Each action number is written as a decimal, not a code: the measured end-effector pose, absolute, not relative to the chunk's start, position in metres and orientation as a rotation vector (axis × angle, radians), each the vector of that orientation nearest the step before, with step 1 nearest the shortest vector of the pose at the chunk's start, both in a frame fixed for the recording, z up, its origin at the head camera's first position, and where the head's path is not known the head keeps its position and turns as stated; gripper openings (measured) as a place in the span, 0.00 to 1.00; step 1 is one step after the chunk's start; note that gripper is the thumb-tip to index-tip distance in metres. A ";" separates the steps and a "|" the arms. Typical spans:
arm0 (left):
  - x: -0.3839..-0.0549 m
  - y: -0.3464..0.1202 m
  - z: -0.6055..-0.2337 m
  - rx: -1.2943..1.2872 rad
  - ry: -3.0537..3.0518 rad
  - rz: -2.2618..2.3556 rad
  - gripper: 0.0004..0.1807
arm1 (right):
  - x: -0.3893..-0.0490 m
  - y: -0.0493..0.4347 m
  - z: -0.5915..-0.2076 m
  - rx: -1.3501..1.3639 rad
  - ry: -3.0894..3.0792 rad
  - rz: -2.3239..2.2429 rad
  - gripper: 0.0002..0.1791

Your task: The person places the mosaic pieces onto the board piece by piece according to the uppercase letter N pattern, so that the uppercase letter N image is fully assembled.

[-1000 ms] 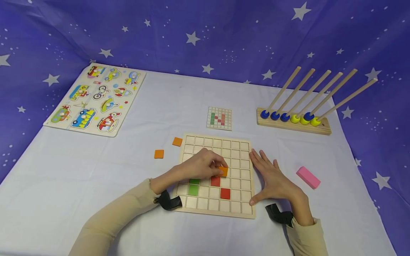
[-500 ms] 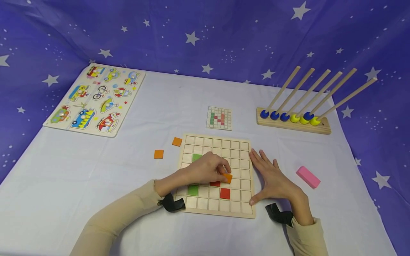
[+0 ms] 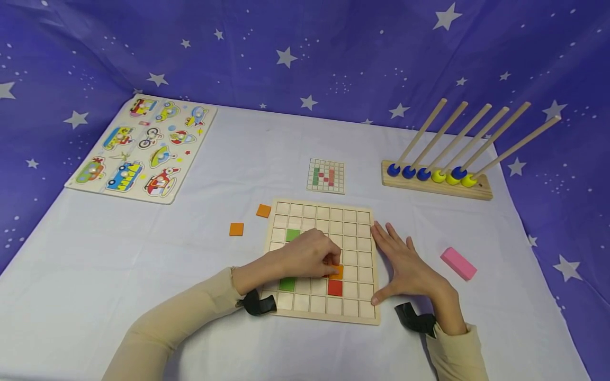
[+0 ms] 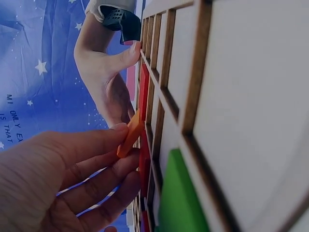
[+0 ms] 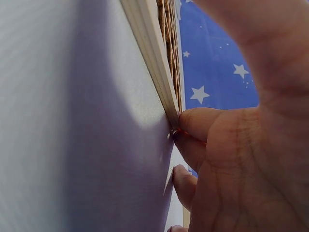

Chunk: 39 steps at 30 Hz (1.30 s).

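Observation:
My left hand (image 3: 307,254) pinches an orange square tile (image 3: 337,273) between thumb and fingers, low over the wooden grid board (image 3: 350,306). In the left wrist view the orange tile (image 4: 130,136) is tilted beside red tiles. A red tile (image 3: 335,288) lies in the square just nearer than it. Green tiles, one near (image 3: 287,284) and one far (image 3: 293,234), sit in the left part of the grid; my left hand covers the squares between. With fingers spread, my right hand (image 3: 405,267) touches the board's right edge; the right wrist view shows fingertips against the rim (image 5: 166,99).
Two loose orange tiles, one (image 3: 236,229) and another (image 3: 263,210), lie left of the board. Behind it is a small pattern card (image 3: 326,176). A vehicle puzzle (image 3: 181,159) stands back left, a peg stand with beads (image 3: 388,180) back right. A pink block (image 3: 458,263) lies right.
My left hand has carried the orange tile slightly right and nearer to me, then lowered it toward the board above the red tile. My right hand has stayed in place.

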<state>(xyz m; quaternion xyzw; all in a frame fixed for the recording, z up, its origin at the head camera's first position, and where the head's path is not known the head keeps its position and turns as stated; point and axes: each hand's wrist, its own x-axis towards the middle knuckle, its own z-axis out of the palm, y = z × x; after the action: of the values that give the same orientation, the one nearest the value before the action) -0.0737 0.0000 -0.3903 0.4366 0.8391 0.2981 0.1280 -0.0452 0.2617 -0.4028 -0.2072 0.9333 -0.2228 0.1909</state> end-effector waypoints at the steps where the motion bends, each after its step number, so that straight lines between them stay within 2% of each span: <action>1: -0.074 0.000 -0.390 1.295 2.451 0.853 0.10 | -0.045 0.262 -0.403 -0.583 2.621 -0.627 0.81; 13: -0.075 0.001 -0.392 1.504 2.558 0.680 0.09 | -0.046 0.262 -0.403 -0.590 2.633 -0.655 0.82; 19: -0.077 -0.002 -0.394 1.473 2.518 0.722 0.08 | -0.046 0.261 -0.402 -0.575 2.620 -0.637 0.81; 24: -0.086 -0.015 -0.390 1.341 2.518 0.745 0.02 | -0.046 0.261 -0.403 -0.575 2.622 -0.640 0.81; 33: -0.118 -0.072 -0.380 0.936 2.473 1.146 0.08 | -0.046 0.262 -0.404 -0.559 2.620 -0.635 0.82; 39: -0.135 -0.115 -0.379 0.708 2.560 1.179 0.11 | -0.046 0.261 -0.405 -0.558 2.613 -0.642 0.82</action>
<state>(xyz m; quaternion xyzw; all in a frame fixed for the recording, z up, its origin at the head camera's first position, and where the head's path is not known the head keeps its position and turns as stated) -0.1349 -0.1150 -0.3786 0.2419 0.8748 0.4028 0.1178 -0.0462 0.2613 -0.4046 -0.1991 0.9326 -0.2290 0.1955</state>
